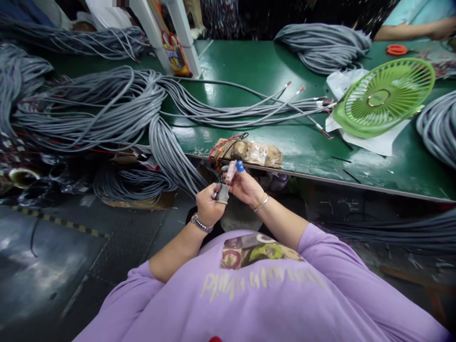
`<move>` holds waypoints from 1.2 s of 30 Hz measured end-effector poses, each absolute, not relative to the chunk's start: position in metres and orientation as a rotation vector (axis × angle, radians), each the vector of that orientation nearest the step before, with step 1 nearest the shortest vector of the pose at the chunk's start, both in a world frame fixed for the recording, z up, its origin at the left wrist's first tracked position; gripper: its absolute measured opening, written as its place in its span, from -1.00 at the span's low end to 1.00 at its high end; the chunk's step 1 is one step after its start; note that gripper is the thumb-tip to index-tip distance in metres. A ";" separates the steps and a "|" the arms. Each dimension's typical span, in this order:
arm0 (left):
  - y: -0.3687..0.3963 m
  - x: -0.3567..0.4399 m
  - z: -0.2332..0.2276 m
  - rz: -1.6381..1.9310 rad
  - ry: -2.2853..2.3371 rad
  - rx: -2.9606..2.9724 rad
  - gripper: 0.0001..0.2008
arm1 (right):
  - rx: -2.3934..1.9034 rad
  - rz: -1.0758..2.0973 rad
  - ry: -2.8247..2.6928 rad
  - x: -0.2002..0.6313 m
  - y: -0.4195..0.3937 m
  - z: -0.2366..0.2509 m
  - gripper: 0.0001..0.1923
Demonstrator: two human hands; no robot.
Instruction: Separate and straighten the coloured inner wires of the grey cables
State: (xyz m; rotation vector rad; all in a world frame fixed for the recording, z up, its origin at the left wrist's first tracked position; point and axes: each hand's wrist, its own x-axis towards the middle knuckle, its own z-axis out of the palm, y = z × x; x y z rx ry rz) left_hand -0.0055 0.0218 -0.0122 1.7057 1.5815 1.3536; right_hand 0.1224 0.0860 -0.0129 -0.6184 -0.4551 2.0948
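Observation:
My left hand is closed in front of the table edge, with a grey wrapping on a digit. What looks like a grey cable end with thin dark wires shows at its fingers. Close beside it, my right hand has its fingertips drawn together near those wires; what they pinch is too small to make out. Its fingers carry a pale pink wrap and a blue cover. Just beyond both hands, a taped brown block with red and black leads lies at the table edge.
Grey cable bundles cover the left of the green table, some hanging over its edge. A green fan stands on white paper at the right. Another coil, orange-handled scissors and a co-worker's arm are farther back.

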 end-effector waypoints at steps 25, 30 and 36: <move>0.014 -0.007 -0.015 1.061 1.332 1.073 -0.65 | -0.804 1.733 -1.186 0.155 0.044 -0.027 -0.68; 0.009 -0.003 -0.014 0.823 1.246 1.141 -0.64 | -0.900 1.665 -1.016 0.149 0.051 -0.026 -0.69; 0.006 -0.003 -0.019 0.945 1.263 1.041 -0.65 | -0.883 1.772 -0.922 0.153 0.065 -0.029 -0.68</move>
